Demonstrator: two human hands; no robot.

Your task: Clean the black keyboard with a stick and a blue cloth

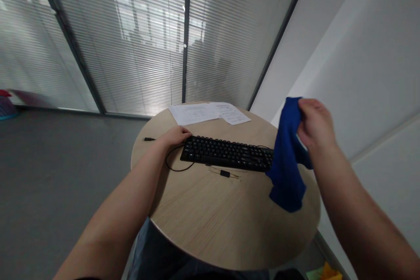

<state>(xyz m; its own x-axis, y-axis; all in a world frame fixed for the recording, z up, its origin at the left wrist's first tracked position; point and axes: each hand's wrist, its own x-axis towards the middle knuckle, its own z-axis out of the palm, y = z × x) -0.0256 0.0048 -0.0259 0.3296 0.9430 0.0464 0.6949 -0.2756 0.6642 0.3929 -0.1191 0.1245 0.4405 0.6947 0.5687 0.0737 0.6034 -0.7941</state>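
A black keyboard (pixel 226 153) lies across the round wooden table (pixel 210 218). At its upper left corner is my left hand (pixel 177 135), fingers closed on the edge; the fingertips are partly hidden. My right hand (pixel 316 124) pinches a blue cloth (pixel 288 162) by its top and holds it up over the table's right side. The cloth hangs down in folds and covers the keyboard's right end from view. A black cable (pixel 169 164) loops out beside the left end, and a dark plug (pixel 149 139) rests left of my left hand.
Printed paper sheets (pixel 197 113) lie at the table's far side. In front of the keyboard sits a small black piece (pixel 225 173) with thin cords. Glass partitions with blinds (pixel 147 52) stand behind, a white wall (pixel 377 65) at right. A red-topped container (pixel 5 105) is far left.
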